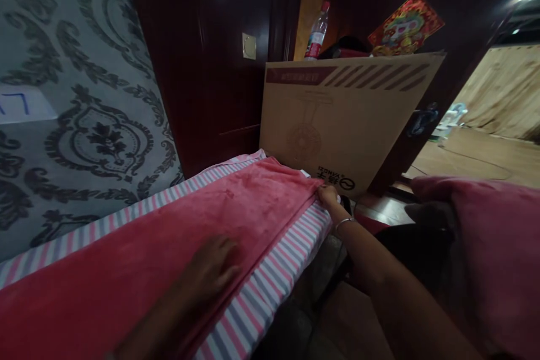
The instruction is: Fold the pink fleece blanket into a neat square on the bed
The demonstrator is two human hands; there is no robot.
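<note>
A pink-red plush blanket (pixel 139 253) lies in a long folded strip on a bed covered by a striped sheet (pixel 270 270) in pink, grey and white. At the strip's far right corner, my right hand (pixel 328 196) grips the blanket edge with closed fingers; a bangle circles that wrist. My left hand (pixel 215 264), somewhat blurred, is over the middle of the blanket near its front fold. Its thumb and fingers are apart with nothing between them; whether it presses on the cloth I cannot tell.
A large cardboard box (pixel 337 118) stands beyond the bed's end, with a plastic bottle (pixel 317 34) above its top edge. Patterned wallpaper (pixel 105 140) borders the left side. Another pink plush cloth (pixel 498 247) is at right, near an open dark door (pixel 464 17).
</note>
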